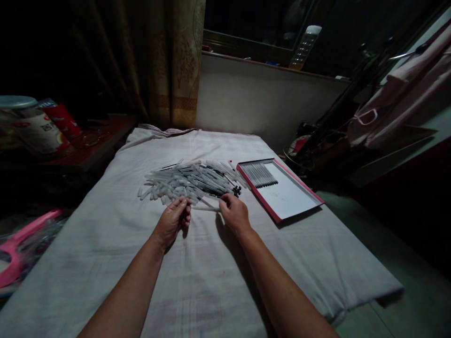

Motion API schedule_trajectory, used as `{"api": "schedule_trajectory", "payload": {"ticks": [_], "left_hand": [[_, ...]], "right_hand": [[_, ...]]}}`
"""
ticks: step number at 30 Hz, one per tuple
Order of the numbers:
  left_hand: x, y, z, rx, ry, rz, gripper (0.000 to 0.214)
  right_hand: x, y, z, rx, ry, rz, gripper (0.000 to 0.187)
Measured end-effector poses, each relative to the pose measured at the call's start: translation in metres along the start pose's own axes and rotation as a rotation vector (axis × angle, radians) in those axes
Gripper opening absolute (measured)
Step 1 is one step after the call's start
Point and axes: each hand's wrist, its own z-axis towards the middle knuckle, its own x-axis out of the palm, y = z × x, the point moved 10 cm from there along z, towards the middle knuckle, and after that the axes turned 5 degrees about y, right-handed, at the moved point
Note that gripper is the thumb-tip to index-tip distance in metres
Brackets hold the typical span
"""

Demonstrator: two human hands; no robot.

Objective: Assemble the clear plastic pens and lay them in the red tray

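Note:
A loose heap of translucent pen barrels and thin dark refills [197,178] lies on the cloth in front of me. My left hand [173,218] is closed in a pinch at the near edge of the heap. Opposite it, my right hand [235,213] has its fingers closed too, beside several small black pen parts [237,190]. A clear pen barrel [206,208] spans the gap between both sets of fingertips; its ends are hidden by the fingers. To the right, a shallow red-rimmed box [260,205] holds a row of clear pens [260,174] with dark tips.
A pale cloth [197,281] covers the table. At left are a dark wooden surface with a lidded jar [38,131] and a pink plastic item [14,256]. A bottle [305,49] stands on the windowsill; pink fabric [394,98] hangs at right.

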Motion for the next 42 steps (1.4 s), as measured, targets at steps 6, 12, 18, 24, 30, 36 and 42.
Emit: {"api": "schedule_trajectory", "payload": {"ticks": [6, 12, 18, 24, 30, 36, 42], "left_hand": [[0.002, -0.021, -0.013, 0.247, -0.128, 0.251, 0.025], [0.053, -0.040, -0.036, 0.678, 0.029, 1.052, 0.026], [0.044, -0.016, -0.022, 0.547, 0.070, 1.114, 0.027], [0.016, -0.013, -0.011, 0.460, -0.112, 0.992, 0.034], [0.009, -0.010, -0.008, 0.311, -0.169, 0.995, 0.034], [0.017, -0.013, 0.003, 0.285, -0.100, 1.148, 0.031], [0.027, -0.029, -0.006, 0.609, -0.124, 1.134, 0.031]], "right_hand": [[-0.013, -0.035, -0.025, 0.073, -0.147, 0.664, 0.027], [0.012, -0.020, -0.035, 0.089, 0.021, 0.814, 0.025], [0.002, -0.014, -0.015, -0.040, 0.057, 0.665, 0.027], [-0.044, -0.028, 0.062, 0.009, -0.010, -0.147, 0.027], [-0.020, -0.038, 0.106, 0.174, 0.352, -0.649, 0.030], [-0.018, -0.028, 0.112, 0.182, 0.423, -0.678, 0.033], [-0.061, -0.022, 0.077, 0.111, 0.143, -0.428, 0.025]]}}
